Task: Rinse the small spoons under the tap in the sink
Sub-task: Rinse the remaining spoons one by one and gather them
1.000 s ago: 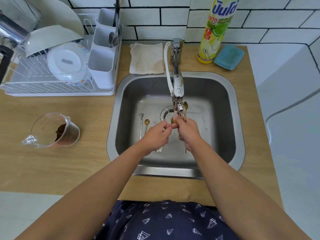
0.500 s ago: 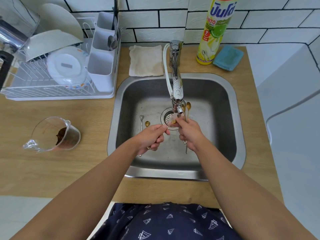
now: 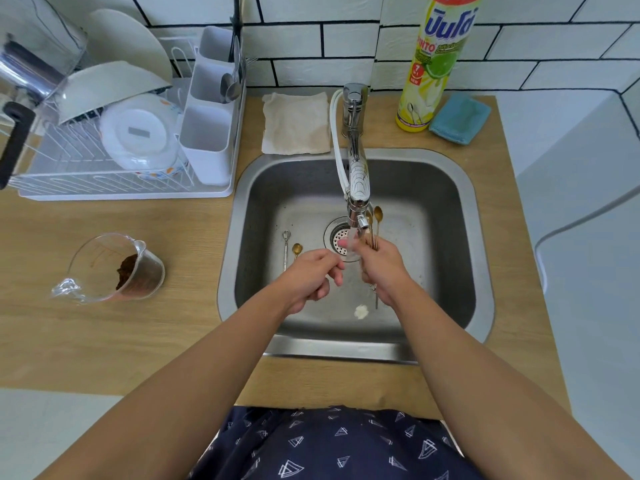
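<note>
Gripping a bundle of gold spoons in our right hand beside the tap, we should fan them under the stream; our left hand hangs loosely curled, empty. Two spoons wait on the sink floor.

Left hand let go, drawn back from spoons.

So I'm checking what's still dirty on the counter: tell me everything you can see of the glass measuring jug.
The glass measuring jug is clear, with a pouring spout, a handle and faint printed markings on its wall. It lies tipped on its side on the wooden counter, left of the sink, its mouth facing up and away from the person. A brown clump sits inside against the wall. Neither hand touches it.
</note>
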The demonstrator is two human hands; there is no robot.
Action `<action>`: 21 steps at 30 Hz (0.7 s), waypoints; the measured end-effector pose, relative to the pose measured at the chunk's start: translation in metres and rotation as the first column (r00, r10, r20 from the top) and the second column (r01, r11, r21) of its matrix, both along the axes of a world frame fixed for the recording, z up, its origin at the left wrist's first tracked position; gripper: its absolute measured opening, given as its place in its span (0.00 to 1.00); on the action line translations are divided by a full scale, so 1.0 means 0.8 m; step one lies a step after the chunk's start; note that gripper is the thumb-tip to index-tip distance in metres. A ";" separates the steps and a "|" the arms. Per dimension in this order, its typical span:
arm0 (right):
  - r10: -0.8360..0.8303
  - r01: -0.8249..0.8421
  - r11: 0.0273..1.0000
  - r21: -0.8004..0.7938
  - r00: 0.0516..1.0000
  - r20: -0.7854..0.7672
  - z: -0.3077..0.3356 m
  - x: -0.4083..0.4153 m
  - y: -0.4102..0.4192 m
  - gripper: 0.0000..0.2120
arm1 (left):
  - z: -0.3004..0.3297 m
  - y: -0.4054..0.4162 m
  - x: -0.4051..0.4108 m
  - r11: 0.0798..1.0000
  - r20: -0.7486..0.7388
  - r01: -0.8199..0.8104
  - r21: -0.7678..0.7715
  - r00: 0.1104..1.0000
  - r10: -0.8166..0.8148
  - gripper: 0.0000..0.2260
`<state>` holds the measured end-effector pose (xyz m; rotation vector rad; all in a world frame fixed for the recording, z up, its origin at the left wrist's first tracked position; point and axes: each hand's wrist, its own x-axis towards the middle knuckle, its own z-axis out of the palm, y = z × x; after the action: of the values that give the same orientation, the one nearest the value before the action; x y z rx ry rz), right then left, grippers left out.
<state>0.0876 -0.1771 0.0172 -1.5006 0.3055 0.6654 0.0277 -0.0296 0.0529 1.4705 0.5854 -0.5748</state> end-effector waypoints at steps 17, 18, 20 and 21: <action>-0.348 0.355 0.890 0.285 0.934 -0.077 0.017 0.015 -0.032 0.12 | -0.029 -0.024 0.038 0.950 0.121 0.006 0.313 0.992 -0.046 0.13; -0.367 0.375 0.882 0.287 0.926 -0.083 0.019 0.018 -0.039 0.12 | -0.028 -0.029 0.045 0.978 0.118 0.027 0.206 0.992 -0.052 0.11; -0.402 0.412 0.867 0.281 0.911 -0.096 0.022 0.023 -0.051 0.12 | -0.022 -0.041 0.056 1.000 0.110 0.006 -0.017 0.994 -0.004 0.10; -0.413 0.423 0.865 0.272 0.906 -0.096 0.023 0.025 -0.056 0.11 | -0.020 -0.044 0.060 0.993 0.098 -0.028 -0.114 0.994 0.039 0.09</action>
<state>0.1077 -0.2221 0.0356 -1.0948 0.5221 0.3664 0.0755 -0.0645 0.0367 1.3724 0.4911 -0.4969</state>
